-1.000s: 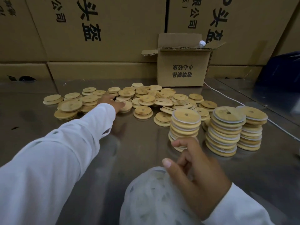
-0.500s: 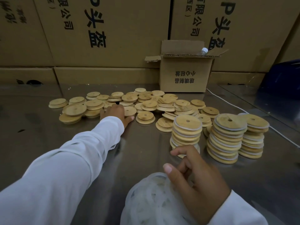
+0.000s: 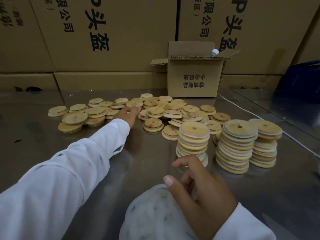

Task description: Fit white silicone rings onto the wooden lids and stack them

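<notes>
Loose wooden lids [image 3: 154,112] lie scattered across the far middle of the steel table [image 3: 43,146]. My left hand [image 3: 129,113] reaches into this pile, its fingertips touching a lid near the pile's centre. Three stacks of ringed lids [image 3: 194,141] stand at the right, white rings showing between the layers. A clear bag of white silicone rings [image 3: 152,217] sits at the near edge. My right hand [image 3: 199,189] hovers over the bag with fingers loosely curled and nothing visible in them.
A small open cardboard box [image 3: 194,78] with a bottle cap showing stands behind the pile. Large printed cartons [image 3: 103,40] wall off the back. A white cable [image 3: 242,110] runs along the right side of the table, past a dark blue object [image 3: 303,80].
My left hand has moved from the pile's near edge farther into the loose lids. My right hand stays over the bag, with its fingers a little more spread.
</notes>
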A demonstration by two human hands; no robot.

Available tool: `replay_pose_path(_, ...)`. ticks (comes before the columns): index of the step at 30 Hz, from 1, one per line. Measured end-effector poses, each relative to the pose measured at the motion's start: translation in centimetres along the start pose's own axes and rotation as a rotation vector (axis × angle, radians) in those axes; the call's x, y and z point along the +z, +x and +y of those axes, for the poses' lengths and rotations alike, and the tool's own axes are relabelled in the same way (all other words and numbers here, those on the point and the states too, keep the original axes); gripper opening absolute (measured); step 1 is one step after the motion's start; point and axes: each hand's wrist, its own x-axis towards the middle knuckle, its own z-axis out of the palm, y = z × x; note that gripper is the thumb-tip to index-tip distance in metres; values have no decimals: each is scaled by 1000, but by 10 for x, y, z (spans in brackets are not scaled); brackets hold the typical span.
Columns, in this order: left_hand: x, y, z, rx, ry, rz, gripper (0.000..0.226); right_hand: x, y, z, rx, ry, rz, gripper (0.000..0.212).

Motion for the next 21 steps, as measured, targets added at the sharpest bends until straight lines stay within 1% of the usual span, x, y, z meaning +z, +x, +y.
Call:
replay_pose_path(1, -3, -8, 8, -72, -286, -64, 51, 0, 0, 0, -5, 1, 11, 28)
replay_pose_path(2, -8, -19, 14, -132, -547, -165, 50, 1, -1, 1, -9, 8, 19, 25)
replay_pose_path(3, -13, -31, 19, -157, -741, -283, 51, 1, -1, 0, -9, 22, 29, 21)
replay_pose_path(5, -22, -53, 23, -161, -1005, -504, 62, 2, 2, 4, -2, 36, 71, 15)
replay_pose_path(7, -32, -77, 27, -151, -1162, -644, 71, 1, 3, 7, 23, 37, 114, 12)
replay_pose_path(9, -39, -103, 30, -136, -1217, -687, 74, -1, 5, 11, 72, 28, 108, 10)
replay_pose_path(10, -41, -115, 31, -121, -1204, -671, 70, -2, 6, 13, 102, 15, 85, 9)
replay_pose_path(13, -45, -149, 23, -87, -1100, -562, 47, -6, 9, 19, 186, -64, 5, 10)
replay_pose_path(14, -46, -159, 19, -83, -1068, -536, 44, -7, 10, 20, 206, -73, -8, 11)
replay_pose_path(17, -51, -185, 5, -69, -1027, -502, 44, -9, 10, 21, 229, -45, -38, 20)
replay_pose_path(21, -52, -206, -11, -91, -1038, -451, 33, -14, 8, 19, 242, 72, -115, 14)
